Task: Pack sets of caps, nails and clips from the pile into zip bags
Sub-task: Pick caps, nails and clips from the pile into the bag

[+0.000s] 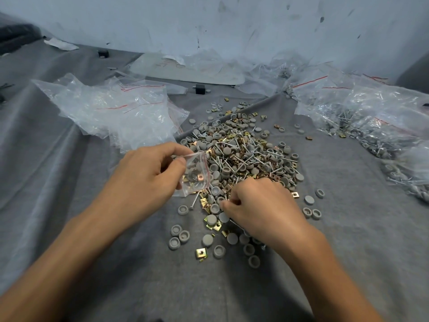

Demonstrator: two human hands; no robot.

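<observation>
A pile (246,154) of grey round caps, silver nails and brass-coloured clips lies in the middle of the grey cloth. My left hand (148,173) holds a small clear zip bag (196,175) with a red seal line at the pile's near left edge; grey caps and a clip show inside it. My right hand (257,205) rests on the pile's near edge with its fingers curled down onto the parts. What sits under those fingers is hidden. Loose caps (178,235) and a clip (201,252) lie scattered in front of the pile.
A heap of empty zip bags (116,110) lies at the left rear. Filled zip bags (371,117) pile up on the right. A grey board (185,70) and small black blocks (200,89) sit near the scuffed wall behind.
</observation>
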